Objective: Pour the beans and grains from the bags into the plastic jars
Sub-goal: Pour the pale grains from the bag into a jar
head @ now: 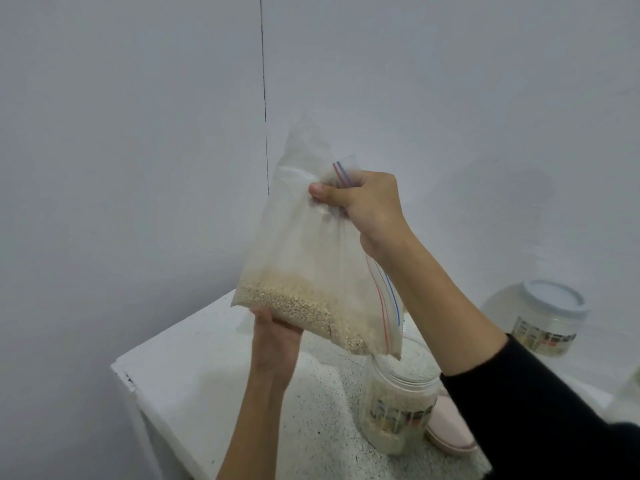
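Note:
A clear zip bag (pixel 304 258) with pale grains in its lower part hangs tilted above the table. My right hand (pixel 363 206) grips the bunched upper part of the bag. My left hand (pixel 273 344) supports the bag's lower left corner from below, fingers curled against it. The bag's low right corner, with its red and blue zip lines, sits just over the mouth of an open plastic jar (pixel 398 403). Pale grains fill the bottom of that jar, and it wears a printed label.
The jar stands on a speckled white table (pixel 207 375) set against a grey wall. A pink lid (pixel 446 431) lies beside the jar on the right. A second labelled jar with a pale blue lid (pixel 543 317) stands at the back right.

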`<act>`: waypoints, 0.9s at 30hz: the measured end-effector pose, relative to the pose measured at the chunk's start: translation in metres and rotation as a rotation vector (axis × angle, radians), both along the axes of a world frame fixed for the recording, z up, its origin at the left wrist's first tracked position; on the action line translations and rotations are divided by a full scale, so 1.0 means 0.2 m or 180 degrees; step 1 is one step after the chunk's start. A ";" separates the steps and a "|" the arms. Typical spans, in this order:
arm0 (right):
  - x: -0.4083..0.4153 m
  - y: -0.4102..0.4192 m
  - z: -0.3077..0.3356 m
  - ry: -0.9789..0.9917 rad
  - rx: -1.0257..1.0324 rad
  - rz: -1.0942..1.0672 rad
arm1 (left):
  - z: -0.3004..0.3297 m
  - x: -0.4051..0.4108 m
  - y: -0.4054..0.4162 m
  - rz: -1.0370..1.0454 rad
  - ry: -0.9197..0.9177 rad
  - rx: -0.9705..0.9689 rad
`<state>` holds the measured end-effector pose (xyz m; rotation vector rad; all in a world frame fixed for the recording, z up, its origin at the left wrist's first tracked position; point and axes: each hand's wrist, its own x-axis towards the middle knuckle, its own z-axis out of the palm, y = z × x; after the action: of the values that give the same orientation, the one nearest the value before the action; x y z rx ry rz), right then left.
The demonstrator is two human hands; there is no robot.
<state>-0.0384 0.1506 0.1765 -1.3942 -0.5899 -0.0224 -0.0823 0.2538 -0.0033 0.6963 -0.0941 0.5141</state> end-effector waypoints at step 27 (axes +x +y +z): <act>0.10 -0.36 -0.04 0.0080 0.0041 0.0601 | 0.15 0.06 -0.12 0.0424 0.0424 -0.1180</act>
<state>-0.0177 0.0794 0.1693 -1.3198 -0.6969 0.1423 -0.0701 0.2290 0.0277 0.3731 0.1706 0.5923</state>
